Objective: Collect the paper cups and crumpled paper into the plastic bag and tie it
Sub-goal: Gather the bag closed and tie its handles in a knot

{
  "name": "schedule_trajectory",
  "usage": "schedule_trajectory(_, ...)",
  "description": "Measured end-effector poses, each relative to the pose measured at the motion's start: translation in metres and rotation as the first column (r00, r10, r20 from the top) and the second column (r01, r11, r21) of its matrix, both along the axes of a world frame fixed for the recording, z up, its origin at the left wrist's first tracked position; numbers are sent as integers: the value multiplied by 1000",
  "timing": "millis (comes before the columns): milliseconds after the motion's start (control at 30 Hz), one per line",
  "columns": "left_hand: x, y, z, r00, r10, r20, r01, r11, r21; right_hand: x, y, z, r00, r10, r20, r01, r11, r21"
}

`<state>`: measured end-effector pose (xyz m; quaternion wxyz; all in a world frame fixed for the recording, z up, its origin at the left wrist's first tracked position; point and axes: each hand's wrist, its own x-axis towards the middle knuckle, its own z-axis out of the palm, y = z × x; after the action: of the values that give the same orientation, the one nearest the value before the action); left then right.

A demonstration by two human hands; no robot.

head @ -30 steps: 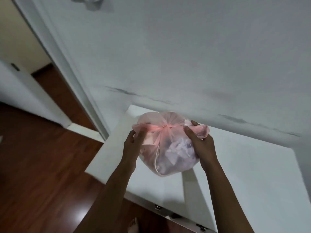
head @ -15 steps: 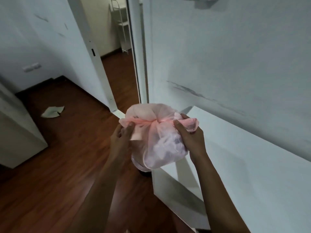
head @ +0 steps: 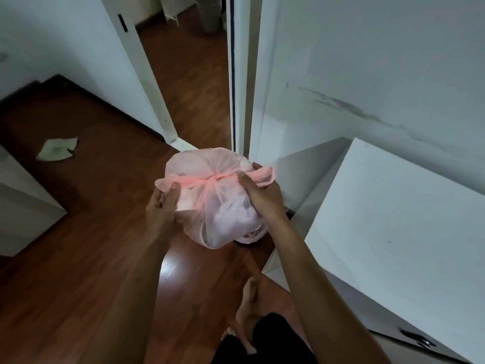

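Observation:
A translucent pink plastic bag [head: 217, 206] hangs in the air over the wooden floor, bulging with pale crumpled paper and a cup rim showing near its bottom. Its two handles are pulled sideways into a knot at the top middle. My left hand [head: 161, 206] pinches the left handle end. My right hand [head: 262, 198] grips the right handle end, whose loose tip sticks out past my fingers. Both hands hold the bag up between them.
A white table [head: 409, 232] stands at the right against a scuffed white wall. A crumpled pale paper [head: 56, 149] lies on the floor at the left. An open doorway [head: 189, 74] leads away ahead. White furniture [head: 23, 206] is at the left; my bare foot [head: 249, 308] is below.
I have turned left, carrying the bag off the table's area and over the floor. Both hands keep their hold on the handle ends, and the floor paper came into view.

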<state>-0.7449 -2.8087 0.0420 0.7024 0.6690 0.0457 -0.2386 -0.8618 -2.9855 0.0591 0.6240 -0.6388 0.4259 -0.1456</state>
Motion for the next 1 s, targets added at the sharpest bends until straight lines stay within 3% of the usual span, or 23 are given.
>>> schedule_trajectory(267,63,-50,-44,975,-212,-64,219,964,151,50,-39,-68,977,-178,-114,191,974,119)
schedule_trajectory(533,105,-88,-104,889,-424,-176,457,852,255,59,-49,-130,862,-373,-343,444,882,158)
schedule_trajectory(667,122,-101,-151,791,-563,-239,611,744,271,60,-46,-163,788,-411,-458,547,809,216)
schedule_trajectory(867,147,-120,-229,644,-708,-288,763,568,310,71,-28,-217,727,-507,-463,636,751,175)
schedule_trajectory(1000,159,-125,-274,575,-762,-298,813,490,316,72,-27,-267,727,-468,-502,572,818,65)
